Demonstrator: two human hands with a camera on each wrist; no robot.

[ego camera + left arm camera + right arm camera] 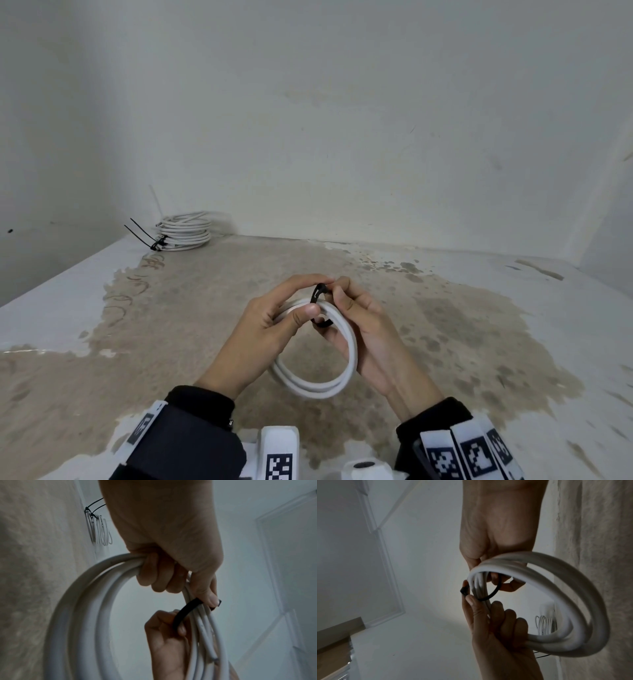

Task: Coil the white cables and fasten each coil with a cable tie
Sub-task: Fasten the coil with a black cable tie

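A white cable coil (318,380) is held up over the table (513,342), between both hands. A black cable tie (320,306) loops loosely round its far strands; its head is pinched at the fingertips, and the tail is hard to make out. The left hand (274,322) has its fingers curled round the bundle, thumb pressed beside the tie. The right hand (356,318) cradles the coil's right side and pinches the tie loop. How many turns the coil has cannot be counted. A second, finished stack of coiled cable (185,231) lies in the far left corner with two black tie tails (140,233) sticking out.
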